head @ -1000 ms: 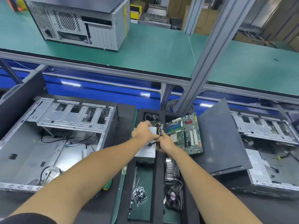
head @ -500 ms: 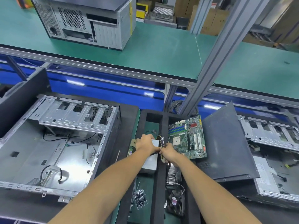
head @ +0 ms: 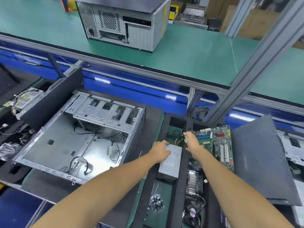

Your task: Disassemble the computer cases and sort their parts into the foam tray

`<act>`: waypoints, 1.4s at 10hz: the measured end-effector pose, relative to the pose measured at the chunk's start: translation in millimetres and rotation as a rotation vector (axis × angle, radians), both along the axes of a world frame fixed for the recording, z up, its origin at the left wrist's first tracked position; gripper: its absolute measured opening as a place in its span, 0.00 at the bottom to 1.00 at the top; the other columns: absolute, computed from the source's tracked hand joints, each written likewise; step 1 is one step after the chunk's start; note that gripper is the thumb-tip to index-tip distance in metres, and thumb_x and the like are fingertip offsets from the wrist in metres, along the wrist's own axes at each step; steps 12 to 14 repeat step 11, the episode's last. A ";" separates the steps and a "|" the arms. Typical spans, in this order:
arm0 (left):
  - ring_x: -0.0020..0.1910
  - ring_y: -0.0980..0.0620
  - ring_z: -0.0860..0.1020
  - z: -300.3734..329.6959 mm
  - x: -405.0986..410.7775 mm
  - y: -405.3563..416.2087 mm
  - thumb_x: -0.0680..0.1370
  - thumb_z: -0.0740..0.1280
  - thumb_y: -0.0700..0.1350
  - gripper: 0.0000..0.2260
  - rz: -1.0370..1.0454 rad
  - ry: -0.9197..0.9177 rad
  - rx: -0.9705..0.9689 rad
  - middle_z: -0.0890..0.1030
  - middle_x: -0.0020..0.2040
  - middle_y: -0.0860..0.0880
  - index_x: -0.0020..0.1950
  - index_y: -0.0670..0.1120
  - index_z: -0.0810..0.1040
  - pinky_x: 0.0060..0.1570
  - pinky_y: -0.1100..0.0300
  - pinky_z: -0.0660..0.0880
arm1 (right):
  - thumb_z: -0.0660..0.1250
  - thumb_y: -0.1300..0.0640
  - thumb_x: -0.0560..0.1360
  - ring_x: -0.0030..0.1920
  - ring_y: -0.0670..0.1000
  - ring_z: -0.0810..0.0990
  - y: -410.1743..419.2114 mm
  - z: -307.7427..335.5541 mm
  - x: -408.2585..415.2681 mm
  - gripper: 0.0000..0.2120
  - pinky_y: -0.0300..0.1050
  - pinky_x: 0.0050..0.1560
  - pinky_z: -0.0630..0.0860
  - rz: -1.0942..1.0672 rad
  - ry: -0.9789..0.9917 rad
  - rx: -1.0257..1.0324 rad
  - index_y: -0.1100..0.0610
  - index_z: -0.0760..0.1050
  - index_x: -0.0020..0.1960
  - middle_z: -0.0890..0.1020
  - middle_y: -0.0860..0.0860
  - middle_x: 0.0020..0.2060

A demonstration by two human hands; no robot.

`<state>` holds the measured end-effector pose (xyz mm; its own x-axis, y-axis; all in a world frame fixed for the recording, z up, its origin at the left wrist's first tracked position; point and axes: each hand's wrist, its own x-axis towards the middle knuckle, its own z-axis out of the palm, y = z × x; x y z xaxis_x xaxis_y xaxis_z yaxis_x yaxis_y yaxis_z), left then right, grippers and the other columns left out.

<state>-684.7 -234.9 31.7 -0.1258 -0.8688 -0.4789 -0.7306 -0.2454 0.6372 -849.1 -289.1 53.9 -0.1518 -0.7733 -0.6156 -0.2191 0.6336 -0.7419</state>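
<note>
— Two levels are seen: a green-matted upper shelf [head: 189, 51] on grey aluminium framing, and a lower bench faced in blue.

— What is carried above?

— A closed computer case [head: 125, 22] is stood there; cardboard boxes are stacked behind.

— And below?

— An opened computer case [head: 79, 137] is laid on its side at left. Beside it the black foam tray [head: 182, 170] is set. A grey power supply [head: 171, 162] is lodged in its left channel, a motherboard [head: 217, 145] in its right, with a heatsink and fan nearer.

— The hands?

— The power supply is pressed by the left hand [head: 160, 150], fingers spread. A white connector [head: 185, 139] is pinched by the right hand [head: 191, 142] above the divider.
</note>
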 end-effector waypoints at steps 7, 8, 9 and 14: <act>0.67 0.45 0.71 71.3 101.7 73.9 0.81 0.63 0.35 0.15 -0.327 -0.319 -0.568 0.77 0.62 0.45 0.64 0.47 0.80 0.64 0.48 0.70 | 0.54 0.48 0.84 0.78 0.62 0.56 19.6 -26.5 36.9 0.25 0.56 0.75 0.56 0.574 0.692 0.005 0.57 0.63 0.78 0.59 0.62 0.78; 0.66 0.46 0.73 79.9 133.4 85.5 0.81 0.65 0.40 0.10 -0.381 -0.206 -0.729 0.79 0.62 0.48 0.61 0.46 0.82 0.65 0.52 0.70 | 0.60 0.50 0.82 0.55 0.62 0.77 29.5 -32.1 43.0 0.19 0.57 0.61 0.71 0.410 0.648 -0.220 0.57 0.63 0.69 0.79 0.61 0.59; 0.69 0.52 0.69 78.9 160.7 106.8 0.83 0.65 0.49 0.12 -0.321 -0.147 -0.669 0.76 0.66 0.53 0.66 0.51 0.79 0.63 0.55 0.72 | 0.60 0.53 0.82 0.50 0.62 0.79 41.3 -34.1 45.4 0.15 0.55 0.54 0.74 0.465 0.622 -0.237 0.54 0.65 0.67 0.82 0.56 0.50; 0.79 0.58 0.59 69.6 200.6 129.7 0.85 0.61 0.58 0.20 -0.419 -0.009 -0.584 0.61 0.81 0.58 0.77 0.56 0.70 0.70 0.58 0.67 | 0.65 0.56 0.79 0.70 0.58 0.66 67.4 -39.6 79.2 0.13 0.52 0.67 0.60 0.549 0.683 -0.506 0.55 0.76 0.63 0.75 0.55 0.64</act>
